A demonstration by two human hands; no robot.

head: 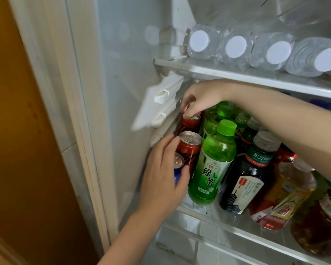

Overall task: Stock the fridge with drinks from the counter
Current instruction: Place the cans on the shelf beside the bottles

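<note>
Gripping blue can (178, 165) in left hand (161, 178), pinching rear red can (189, 124) in right hand (201, 98); could topple green bottle (212, 165) by crowding.

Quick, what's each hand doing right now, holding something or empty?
Left hand: closed, gripping the blue can.
Right hand: closed, fingertips pinching the top of the rear red can.
</note>
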